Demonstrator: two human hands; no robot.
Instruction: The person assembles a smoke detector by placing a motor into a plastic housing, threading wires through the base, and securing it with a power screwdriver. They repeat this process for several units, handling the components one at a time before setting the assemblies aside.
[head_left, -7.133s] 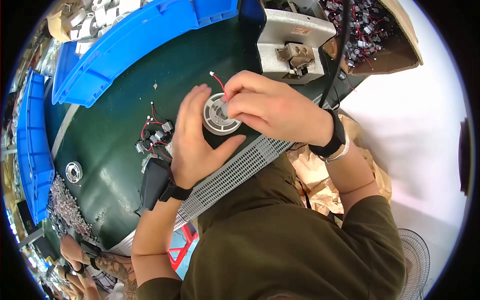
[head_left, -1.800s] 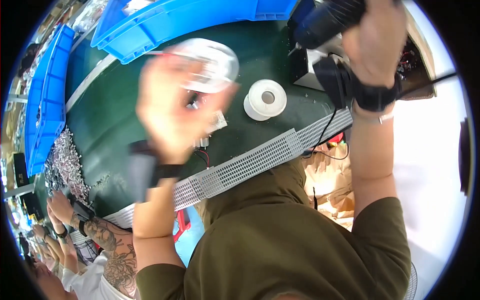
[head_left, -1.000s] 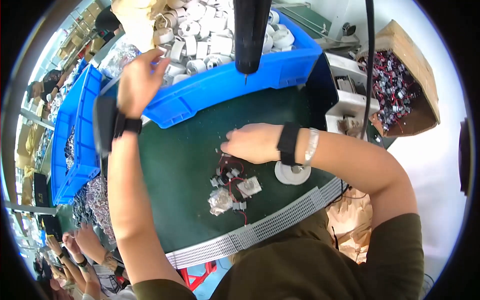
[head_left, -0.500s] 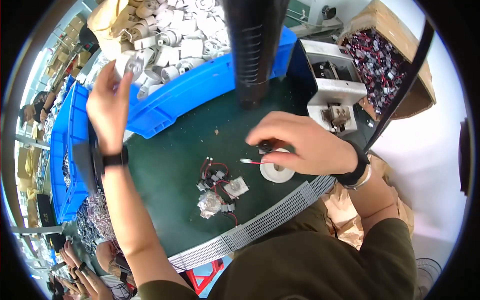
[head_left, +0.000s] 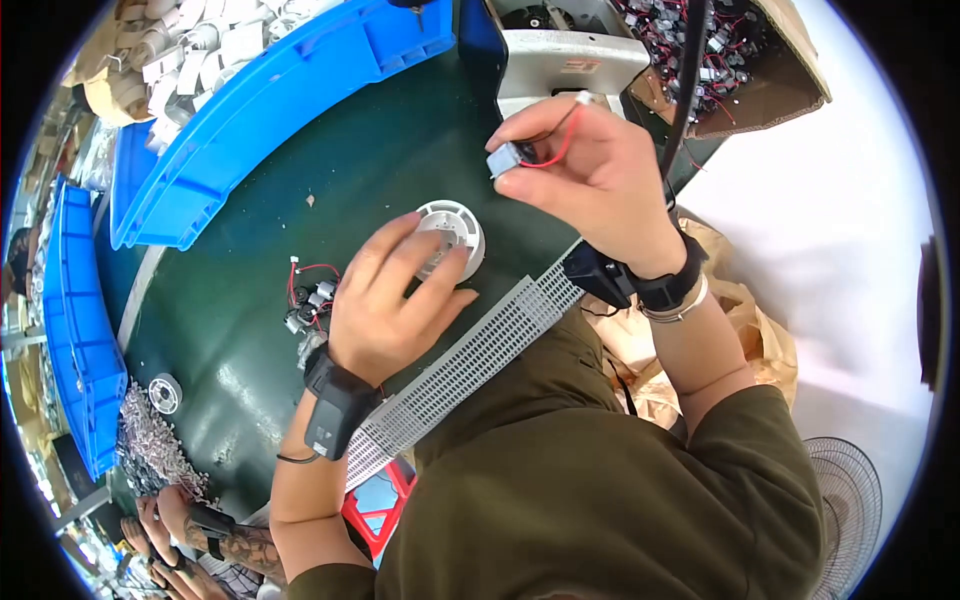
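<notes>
Pinching a small grey motor (head_left: 503, 160) between thumb and fingers, my right hand (head_left: 590, 170) is holding it up above the green mat (head_left: 330, 190), its red wire (head_left: 556, 148) looping up past my fingertips. I am pressing my left hand (head_left: 395, 300) down on a white round housing (head_left: 452, 228), which is sitting on the mat just beside the perforated white strip (head_left: 470, 355); my fingers are lying flat over its near half rather than closing round it. I am seeing a few more motors with wires (head_left: 308, 300) lying on the mat just left of my left hand. I am looking past the housing at a long blue tray (head_left: 290, 90) running along the far edge, and a cardboard box (head_left: 770, 70) of wired motors is standing beyond my right hand.
</notes>
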